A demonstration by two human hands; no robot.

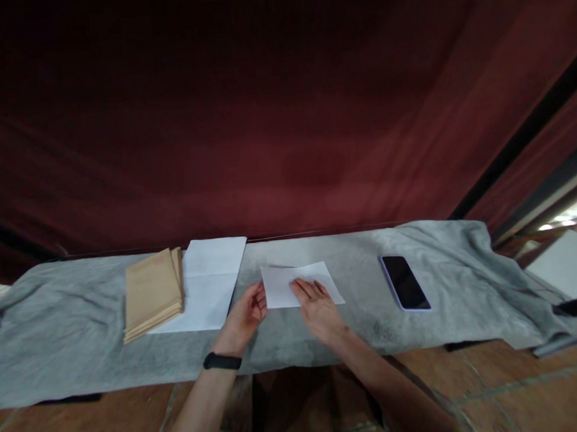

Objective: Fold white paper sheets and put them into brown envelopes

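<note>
A folded sheet of white paper [279, 287] lies on the grey cloth in front of me. My right hand [318, 307] rests flat on top of it, fingers stretched out and pointing up and left. At the paper's left edge is my left hand [246, 315], palm turned inward and fingers loosely curved but apart; whether they touch the edge is hard to tell. To the left, a stack of brown paper envelopes [151, 286] sits partly over larger white sheets [213, 282], which show a crease across the middle.
A phone with a lilac case [405, 282] lies on the cloth to the right. The grey cloth [82, 359] covers a narrow bench-like surface, with a dark red fabric wall [284, 144] behind it. Tiled floor [120, 422] shows below. A white panel [572, 267] stands at far right.
</note>
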